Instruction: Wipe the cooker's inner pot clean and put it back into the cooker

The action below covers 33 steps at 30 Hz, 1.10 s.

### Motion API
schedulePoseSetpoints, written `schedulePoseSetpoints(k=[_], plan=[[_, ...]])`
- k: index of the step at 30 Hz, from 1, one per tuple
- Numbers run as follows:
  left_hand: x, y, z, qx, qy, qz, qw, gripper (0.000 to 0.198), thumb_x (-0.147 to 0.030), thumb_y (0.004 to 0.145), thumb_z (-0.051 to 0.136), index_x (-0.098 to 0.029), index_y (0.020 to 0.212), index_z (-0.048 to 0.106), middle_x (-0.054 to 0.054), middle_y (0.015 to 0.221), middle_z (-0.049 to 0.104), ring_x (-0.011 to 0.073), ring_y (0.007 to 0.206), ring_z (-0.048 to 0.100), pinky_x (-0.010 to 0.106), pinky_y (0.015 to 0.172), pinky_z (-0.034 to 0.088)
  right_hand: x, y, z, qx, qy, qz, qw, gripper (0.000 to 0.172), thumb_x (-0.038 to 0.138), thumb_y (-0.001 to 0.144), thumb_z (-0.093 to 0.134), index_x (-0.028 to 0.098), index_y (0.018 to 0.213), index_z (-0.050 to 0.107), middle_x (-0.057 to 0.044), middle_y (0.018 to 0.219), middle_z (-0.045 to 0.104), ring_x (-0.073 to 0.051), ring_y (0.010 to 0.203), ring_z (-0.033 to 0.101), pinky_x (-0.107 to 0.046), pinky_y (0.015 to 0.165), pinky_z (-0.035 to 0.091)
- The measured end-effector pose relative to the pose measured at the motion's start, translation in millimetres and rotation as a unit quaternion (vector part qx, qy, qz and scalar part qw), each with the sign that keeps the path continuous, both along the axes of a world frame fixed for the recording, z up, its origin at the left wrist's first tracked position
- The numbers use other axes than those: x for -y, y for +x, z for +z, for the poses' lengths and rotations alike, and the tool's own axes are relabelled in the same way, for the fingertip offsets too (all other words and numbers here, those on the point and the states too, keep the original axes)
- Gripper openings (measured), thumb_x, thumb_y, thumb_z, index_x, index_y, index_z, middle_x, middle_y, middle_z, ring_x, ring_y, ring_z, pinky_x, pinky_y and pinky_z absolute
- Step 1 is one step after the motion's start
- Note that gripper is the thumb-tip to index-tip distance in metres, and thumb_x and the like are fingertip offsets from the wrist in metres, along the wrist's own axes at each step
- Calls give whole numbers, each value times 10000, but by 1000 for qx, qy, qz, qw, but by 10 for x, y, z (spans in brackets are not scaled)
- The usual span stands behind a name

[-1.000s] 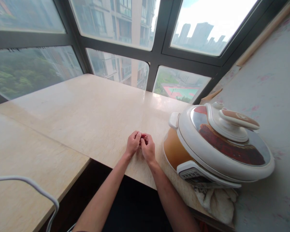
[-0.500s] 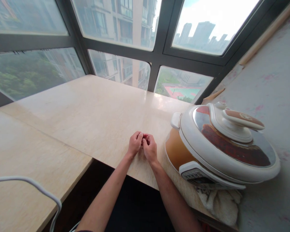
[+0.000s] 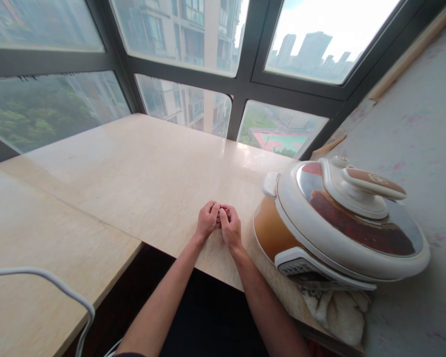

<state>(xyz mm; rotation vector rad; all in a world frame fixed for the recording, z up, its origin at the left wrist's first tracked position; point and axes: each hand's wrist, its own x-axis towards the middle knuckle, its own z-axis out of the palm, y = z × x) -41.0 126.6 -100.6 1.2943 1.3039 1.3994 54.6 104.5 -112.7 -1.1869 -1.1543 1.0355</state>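
Close together over the marble-look counter [image 3: 171,183], my left hand [image 3: 208,218] and my right hand [image 3: 230,223] have their fingers curled inward. Between them shows a small dark red thing [image 3: 219,218], mostly covered by the fingers, so its kind cannot be made out. Both hands close round it, with the thumbs on top near each other. My forearms reach in over the front edge of the counter.
A large white and brown electric cooker [image 3: 342,223] stands right of my hands, with a crumpled cloth [image 3: 338,315] under its front. A white cable [image 3: 59,285] loops at the lower left. Grey-framed windows [image 3: 240,94] border the counter's far side.
My right thumb has shifted slightly upward over the dark red thing. Both hands otherwise stay in the same spot, still closed around it.
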Motion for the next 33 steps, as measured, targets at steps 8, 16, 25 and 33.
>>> schedulePoseSetpoints(k=[8, 16, 25, 33], plan=[[11, 1, 10, -5, 2, 5, 1000, 285, -412, 887, 513, -208, 690, 535, -18, 656, 529, 141, 636, 493, 263, 614, 415, 0, 1, 1, -13, -6, 4, 1000, 326, 484, 923, 576, 205, 1072, 654, -46, 930, 713, -190, 809, 677, -317, 713, 566], [128, -9, 57, 4, 2, 12, 1000, 280, -419, 889, 543, -198, 723, 585, -4, 680, 579, 146, 660, 529, 262, 625, 438, 7, -16, 127, -28, -7, -4, 1000, 326, 497, 929, 513, 208, 908, 662, -17, 770, 685, -166, 675, 630, -284, 614, 523], [267, -13, 3, 40, -2, -16, 999, 255, -434, 843, 633, -183, 874, 669, 55, 850, 681, 182, 758, 653, 306, 704, 554, 17, -4, 129, -33, -19, -6, 999, 334, 506, 930, 519, 213, 897, 675, -18, 820, 680, -168, 728, 624, -283, 640, 510], [254, -24, 40, 42, 6, -18, 999, 228, -400, 833, 652, -176, 852, 691, 53, 847, 688, 167, 744, 649, 288, 684, 545, 24, 1, 87, -18, -6, 1, 1000, 330, 505, 954, 514, 219, 908, 673, -18, 858, 684, -171, 769, 623, -285, 679, 513]])
